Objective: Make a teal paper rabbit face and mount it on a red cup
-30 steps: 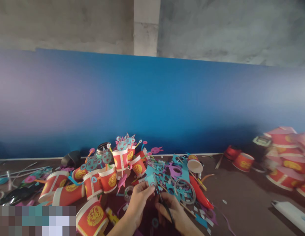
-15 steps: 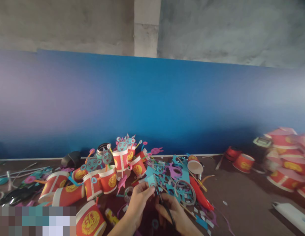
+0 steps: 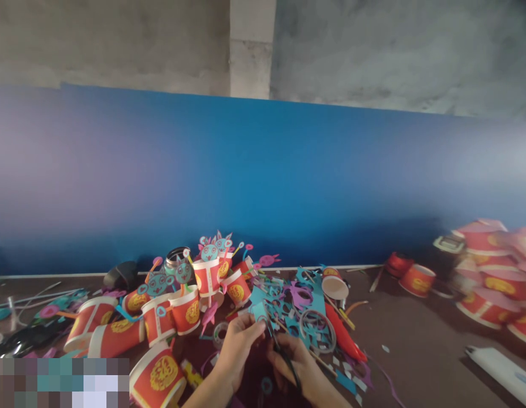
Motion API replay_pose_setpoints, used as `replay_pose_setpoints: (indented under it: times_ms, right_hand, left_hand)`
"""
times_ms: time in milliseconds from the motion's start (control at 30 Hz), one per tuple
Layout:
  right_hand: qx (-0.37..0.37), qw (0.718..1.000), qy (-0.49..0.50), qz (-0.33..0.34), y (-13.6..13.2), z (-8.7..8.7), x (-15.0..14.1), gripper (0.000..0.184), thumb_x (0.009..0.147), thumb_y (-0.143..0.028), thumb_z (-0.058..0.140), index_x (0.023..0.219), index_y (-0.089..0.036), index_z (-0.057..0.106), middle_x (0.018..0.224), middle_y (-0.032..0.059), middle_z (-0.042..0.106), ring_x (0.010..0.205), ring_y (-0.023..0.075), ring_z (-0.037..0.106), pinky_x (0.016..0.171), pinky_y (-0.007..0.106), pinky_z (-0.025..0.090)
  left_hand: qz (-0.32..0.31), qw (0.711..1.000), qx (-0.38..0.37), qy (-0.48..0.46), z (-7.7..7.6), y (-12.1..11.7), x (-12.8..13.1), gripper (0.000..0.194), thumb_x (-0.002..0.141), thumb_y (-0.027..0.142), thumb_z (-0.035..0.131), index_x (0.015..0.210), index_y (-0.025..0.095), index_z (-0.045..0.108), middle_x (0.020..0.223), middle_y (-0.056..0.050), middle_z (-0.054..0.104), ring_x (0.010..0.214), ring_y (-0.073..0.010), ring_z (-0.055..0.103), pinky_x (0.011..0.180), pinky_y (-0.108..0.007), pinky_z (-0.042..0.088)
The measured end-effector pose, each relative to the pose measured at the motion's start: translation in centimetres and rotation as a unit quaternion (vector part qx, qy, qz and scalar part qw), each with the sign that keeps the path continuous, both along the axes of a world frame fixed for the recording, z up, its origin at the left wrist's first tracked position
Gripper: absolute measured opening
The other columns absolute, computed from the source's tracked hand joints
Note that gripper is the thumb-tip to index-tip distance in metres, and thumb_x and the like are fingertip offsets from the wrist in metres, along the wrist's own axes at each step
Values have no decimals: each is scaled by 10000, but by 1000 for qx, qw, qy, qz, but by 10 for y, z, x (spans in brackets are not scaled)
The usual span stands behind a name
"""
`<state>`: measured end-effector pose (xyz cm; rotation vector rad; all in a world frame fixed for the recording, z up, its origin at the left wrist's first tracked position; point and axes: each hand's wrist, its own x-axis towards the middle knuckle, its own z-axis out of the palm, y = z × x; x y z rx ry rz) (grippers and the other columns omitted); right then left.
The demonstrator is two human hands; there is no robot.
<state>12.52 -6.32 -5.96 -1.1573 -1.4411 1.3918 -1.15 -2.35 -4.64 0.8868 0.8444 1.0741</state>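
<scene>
Leaning far to the left of the scissors (image 3: 290, 367), a red cup (image 3: 93, 318) hides whatever it may hold; nearer to the scissors, a fallen cup (image 3: 120, 335) lies on its side, also showing no contents. Next along, still left of the scissors, a standing cup (image 3: 158, 324) has a blue cat face (image 3: 157, 284) rising above its rim, and a low cup (image 3: 163, 371) tilts, its inside out of sight. Beyond them, left of and farther back than the scissors, come a jar (image 3: 171, 264), partly hidden, and a taller cup (image 3: 187, 311) topped by another blue face (image 3: 183, 272). A back cup (image 3: 205, 277) carries a pink-eared face (image 3: 209, 251). Just left of the scissors is a tape roll (image 3: 221, 335), then the left hand (image 3: 241, 344), thumb and fingers pinching a blue card (image 3: 258, 310) right at the blades; I cannot tell whether they touch it. The right hand (image 3: 297, 364) wraps the scissors' handles with curled fingers; how they sit in the loops is hidden. Right of the scissors, scraps surround a tape ring (image 3: 333, 335), and farther back a toppled cup (image 3: 336, 290) shows a pale round end. Well right of the scissors sits a cup stack (image 3: 494, 280), blurred.
</scene>
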Motion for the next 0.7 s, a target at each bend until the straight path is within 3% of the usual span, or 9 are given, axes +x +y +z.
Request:
replay_pose_setpoints:
  times_ms: [300, 700]
  right_hand:
    - [2, 1000, 0, 5, 0, -1, 2, 405, 716, -542, 633, 674, -159, 507, 387, -61, 481, 313, 56, 391, 337, 159, 287]
    - [-3, 1000, 4, -1, 2, -8, 1, 436, 700, -580, 625, 720, -159, 513, 412, -54, 508, 325, 67, 433, 342, 165, 324]
  left_hand:
    - [5, 1000, -1, 15, -11, 7, 0, 424, 477, 495, 782, 489, 169, 510, 438, 52, 462, 415, -59, 341, 445, -220, 223]
    - [-3, 1000, 17, 6, 7, -6, 0, 321, 629, 424, 727, 588, 166, 541, 535, 31, 549, 487, -80, 423, 496, -214, 282]
